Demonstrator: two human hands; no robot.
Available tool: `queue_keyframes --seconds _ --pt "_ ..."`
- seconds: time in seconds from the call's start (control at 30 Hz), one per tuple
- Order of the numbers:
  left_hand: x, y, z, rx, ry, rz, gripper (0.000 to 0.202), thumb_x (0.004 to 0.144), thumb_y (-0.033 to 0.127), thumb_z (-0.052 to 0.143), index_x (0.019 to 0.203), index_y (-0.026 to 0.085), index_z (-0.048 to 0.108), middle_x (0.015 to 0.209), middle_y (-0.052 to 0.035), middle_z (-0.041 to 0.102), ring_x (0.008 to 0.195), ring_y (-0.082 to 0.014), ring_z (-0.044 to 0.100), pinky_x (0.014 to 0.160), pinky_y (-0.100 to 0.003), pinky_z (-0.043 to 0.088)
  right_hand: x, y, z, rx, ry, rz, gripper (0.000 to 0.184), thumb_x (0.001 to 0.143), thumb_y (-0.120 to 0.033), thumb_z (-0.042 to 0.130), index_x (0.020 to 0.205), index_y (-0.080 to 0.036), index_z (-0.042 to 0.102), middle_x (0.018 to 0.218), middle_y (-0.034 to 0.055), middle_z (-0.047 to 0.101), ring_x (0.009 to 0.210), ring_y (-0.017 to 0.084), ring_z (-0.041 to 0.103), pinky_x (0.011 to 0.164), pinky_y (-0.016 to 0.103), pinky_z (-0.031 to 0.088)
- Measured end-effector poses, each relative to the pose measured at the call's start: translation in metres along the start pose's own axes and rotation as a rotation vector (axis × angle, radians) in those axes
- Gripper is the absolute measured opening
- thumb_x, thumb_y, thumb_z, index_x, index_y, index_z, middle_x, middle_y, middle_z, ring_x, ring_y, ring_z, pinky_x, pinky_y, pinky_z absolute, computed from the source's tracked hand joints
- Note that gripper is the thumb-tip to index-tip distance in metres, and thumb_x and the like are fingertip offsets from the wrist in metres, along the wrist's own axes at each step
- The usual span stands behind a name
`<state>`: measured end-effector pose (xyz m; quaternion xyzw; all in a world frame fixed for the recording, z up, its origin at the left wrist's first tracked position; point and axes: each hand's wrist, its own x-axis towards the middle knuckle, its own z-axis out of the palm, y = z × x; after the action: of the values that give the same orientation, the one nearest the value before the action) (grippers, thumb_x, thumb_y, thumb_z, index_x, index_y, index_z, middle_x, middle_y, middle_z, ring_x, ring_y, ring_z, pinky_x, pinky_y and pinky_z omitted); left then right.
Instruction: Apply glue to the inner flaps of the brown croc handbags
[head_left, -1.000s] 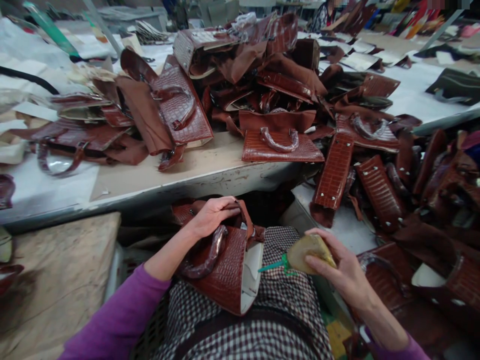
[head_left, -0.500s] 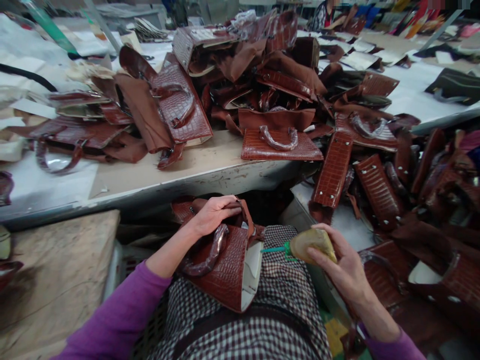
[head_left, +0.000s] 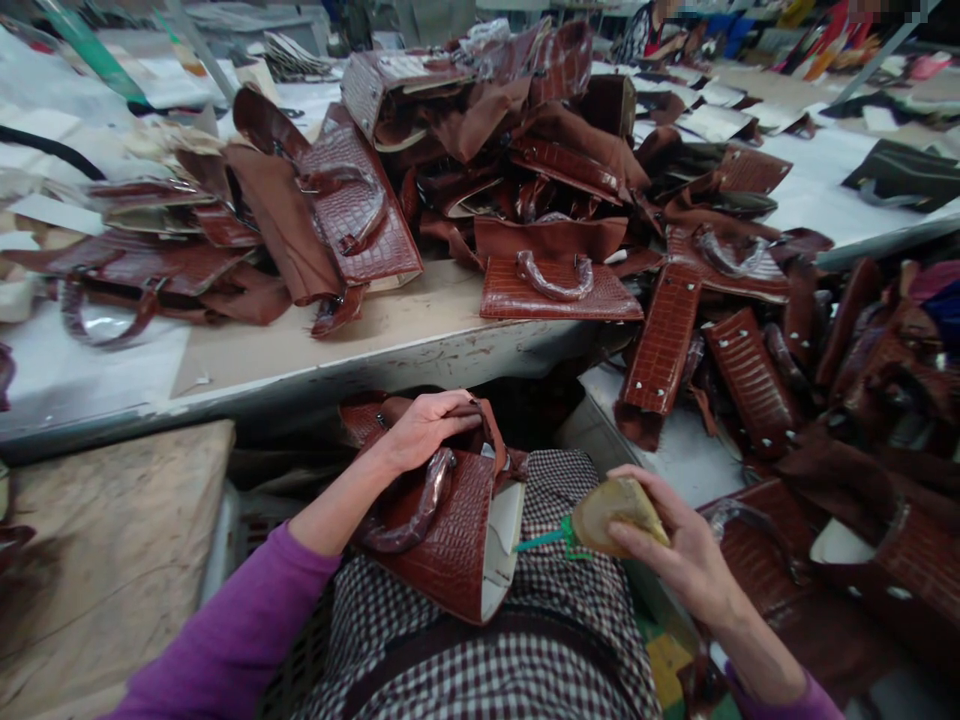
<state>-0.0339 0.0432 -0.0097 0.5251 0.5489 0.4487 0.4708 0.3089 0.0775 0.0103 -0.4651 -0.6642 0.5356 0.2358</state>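
Note:
A reddish-brown crocodile-patterned handbag (head_left: 461,535) rests on my lap, over a checked apron (head_left: 570,620). Its handle (head_left: 424,505) is wrapped in clear film, and its pale end panel (head_left: 501,550) faces right. My left hand (head_left: 431,430) is closed over the bag's top edge, with the fingertips partly hidden. In my right hand (head_left: 682,550) is a yellowish glue bottle (head_left: 619,515), tilted so that its thin green nozzle (head_left: 540,540) points left. The nozzle tip is at the edge of the pale panel; whether it touches cannot be made out.
Many similar brown bags (head_left: 555,290) are heaped on the worktable (head_left: 315,360) ahead. More bag pieces (head_left: 754,385) lie piled at the right. A worn wooden board (head_left: 112,560) stands at the left. Another person (head_left: 649,35) sits far back.
My right hand has lowered the glue bottle slightly and brought it left, so its nozzle tip sits lower along the pale end panel. My left hand and the bag stay nearly still.

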Motion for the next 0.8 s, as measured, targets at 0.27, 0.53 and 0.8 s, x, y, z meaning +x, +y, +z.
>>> queue_keyframes --seconds 0.27,0.53,0.8 --pt "0.0 -0.005 -0.001 -0.008 -0.003 0.003 0.023 0.086 0.037 0.066 0.08 0.015 0.064 0.084 -0.0029 0.06 0.087 -0.0187 0.061 0.081 -0.03 0.051 0.02 0.014 0.006 -0.063 0.198 -0.094 0.045 0.079 -0.045 0.076 0.115 -0.024 0.061 0.104 0.0057 0.068 0.09 0.027 0.063 0.079 0.035 0.053" --pt "-0.001 -0.006 0.001 -0.016 -0.011 0.017 0.02 0.087 0.034 0.066 0.082 0.015 0.065 0.085 -0.0017 0.059 0.085 -0.0174 0.061 0.082 -0.029 0.05 0.009 0.008 0.004 -0.034 0.064 -0.072 0.044 0.076 -0.042 0.079 0.113 -0.025 0.063 0.101 0.0031 0.069 0.089 0.025 0.065 0.08 0.032 0.054" --pt "-0.001 0.0 0.001 0.007 0.012 0.041 0.019 0.086 0.03 0.065 0.075 0.015 0.062 0.079 0.0009 0.056 0.076 -0.0136 0.055 0.071 -0.024 0.045 -0.01 0.013 0.01 0.072 -0.024 0.029 0.045 0.076 -0.042 0.08 0.115 -0.024 0.064 0.101 0.0038 0.07 0.088 0.025 0.067 0.076 0.03 0.056"
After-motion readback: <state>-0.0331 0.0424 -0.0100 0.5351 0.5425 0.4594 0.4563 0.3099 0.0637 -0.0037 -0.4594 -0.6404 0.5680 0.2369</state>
